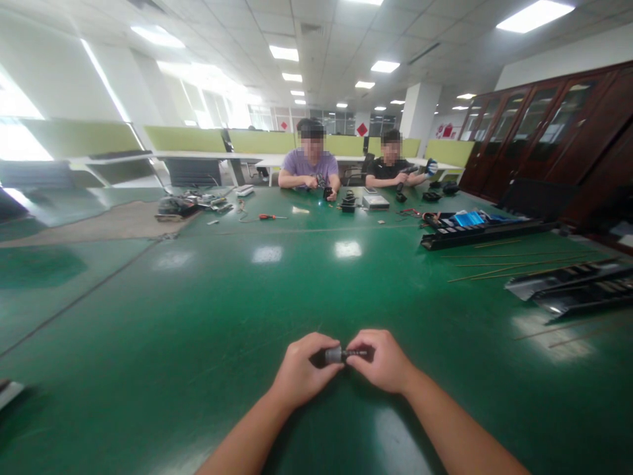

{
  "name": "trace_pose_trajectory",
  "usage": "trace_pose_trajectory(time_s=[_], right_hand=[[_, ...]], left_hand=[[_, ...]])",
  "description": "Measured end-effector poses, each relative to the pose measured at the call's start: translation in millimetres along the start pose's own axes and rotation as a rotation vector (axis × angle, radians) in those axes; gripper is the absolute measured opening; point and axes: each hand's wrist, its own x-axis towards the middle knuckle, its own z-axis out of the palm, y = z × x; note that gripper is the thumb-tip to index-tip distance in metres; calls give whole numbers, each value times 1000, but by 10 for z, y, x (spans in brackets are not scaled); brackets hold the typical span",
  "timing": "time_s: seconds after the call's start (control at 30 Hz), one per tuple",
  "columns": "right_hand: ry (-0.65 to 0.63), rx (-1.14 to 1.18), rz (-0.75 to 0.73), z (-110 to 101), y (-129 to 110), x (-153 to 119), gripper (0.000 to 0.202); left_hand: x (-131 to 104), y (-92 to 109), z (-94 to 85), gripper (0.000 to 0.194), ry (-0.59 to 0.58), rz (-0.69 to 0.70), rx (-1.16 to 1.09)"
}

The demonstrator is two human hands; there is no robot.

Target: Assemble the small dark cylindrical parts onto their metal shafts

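Centrally, a small dark cylindrical metal part [341,355] sits pinched between both hands: left hand [302,371] curls closed around its grey end, right hand [380,361] fingertips clamp its thin dark tip, above the green table [198,310].

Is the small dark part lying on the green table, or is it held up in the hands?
Held: the small dark part sits between left hand and right hand.
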Motion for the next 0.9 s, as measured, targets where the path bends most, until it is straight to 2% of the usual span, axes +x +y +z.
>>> trace_pose_trajectory(time_s=[0.9], right_hand=[[11,28,30,-17,19,-1,6]], left_hand=[[-17,-45,-11,23,-4,1,-12]])
